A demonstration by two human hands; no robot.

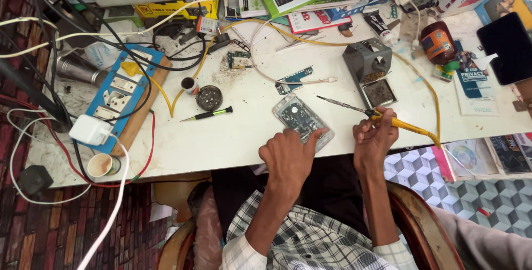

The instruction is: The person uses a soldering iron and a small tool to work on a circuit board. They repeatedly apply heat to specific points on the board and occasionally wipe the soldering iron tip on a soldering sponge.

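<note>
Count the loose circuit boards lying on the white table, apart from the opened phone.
2. A green circuit board lies near the yellow cable's loop; a blue circuit board lies just beyond the opened phone under the left hand. Clutter may hide more.

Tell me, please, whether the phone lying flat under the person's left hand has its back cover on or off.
Off: the flat phone shows its bare circuit board and inner parts, with the left hand pressing its near edge.
</note>
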